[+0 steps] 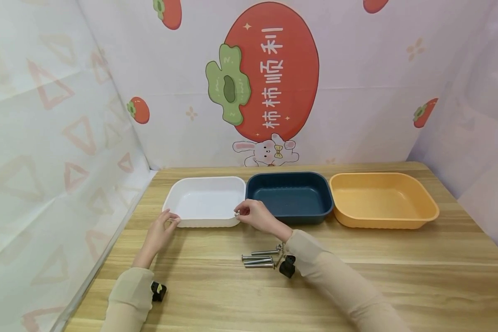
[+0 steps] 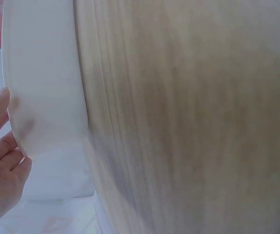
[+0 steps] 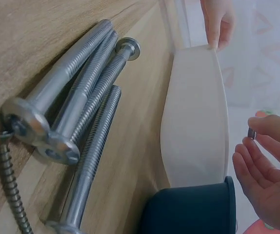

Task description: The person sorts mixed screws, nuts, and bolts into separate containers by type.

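My left hand (image 1: 159,234) holds the rim of the white tray (image 1: 209,223) at its near left corner; in the left wrist view my left fingers (image 2: 12,158) lie at the rim. Over the tray's near right corner, my right hand (image 1: 257,216) pinches a small metal piece, apparently a nut (image 3: 251,133), between thumb and fingertips. On the table, below the right forearm, lie several long silver bolts (image 1: 258,259). Close by them, in the right wrist view, is a thin threaded screw (image 3: 13,183).
A dark blue tray (image 1: 290,216) stands against the white tray's right side, followed by a yellow-orange tray (image 1: 383,224). All stand on the wood-grain table (image 1: 216,295). A printed cloth (image 1: 348,124) hangs behind, with more cloth at both sides.
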Demonstrator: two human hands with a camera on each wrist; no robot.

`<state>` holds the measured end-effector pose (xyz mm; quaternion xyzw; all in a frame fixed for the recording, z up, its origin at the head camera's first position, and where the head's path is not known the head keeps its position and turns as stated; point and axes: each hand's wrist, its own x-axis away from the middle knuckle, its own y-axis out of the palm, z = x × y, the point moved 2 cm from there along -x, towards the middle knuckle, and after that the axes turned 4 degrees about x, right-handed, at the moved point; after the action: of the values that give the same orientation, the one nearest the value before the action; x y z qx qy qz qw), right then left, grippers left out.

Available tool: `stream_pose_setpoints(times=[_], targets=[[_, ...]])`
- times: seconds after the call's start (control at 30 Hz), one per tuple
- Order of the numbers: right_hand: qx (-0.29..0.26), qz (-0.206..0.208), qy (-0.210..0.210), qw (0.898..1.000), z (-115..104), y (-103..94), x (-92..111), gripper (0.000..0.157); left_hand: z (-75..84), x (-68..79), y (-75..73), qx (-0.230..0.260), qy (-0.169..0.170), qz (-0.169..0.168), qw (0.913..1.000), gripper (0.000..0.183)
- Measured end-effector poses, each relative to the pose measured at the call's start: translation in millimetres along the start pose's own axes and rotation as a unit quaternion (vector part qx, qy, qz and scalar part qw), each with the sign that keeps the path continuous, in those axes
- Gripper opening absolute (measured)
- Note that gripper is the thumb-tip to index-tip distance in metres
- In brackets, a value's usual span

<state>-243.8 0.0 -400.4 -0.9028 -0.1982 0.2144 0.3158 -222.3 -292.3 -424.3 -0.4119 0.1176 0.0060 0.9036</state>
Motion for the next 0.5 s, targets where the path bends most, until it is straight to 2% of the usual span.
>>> stream_pose_setpoints(times=[0.5], targets=[[-0.015, 0.011, 0.027, 0.999, 2.6, 9.0, -10.5, 0.016, 1.4, -0.1, 0.6, 0.001, 0.002, 0.004, 1.0000, 0.019]])
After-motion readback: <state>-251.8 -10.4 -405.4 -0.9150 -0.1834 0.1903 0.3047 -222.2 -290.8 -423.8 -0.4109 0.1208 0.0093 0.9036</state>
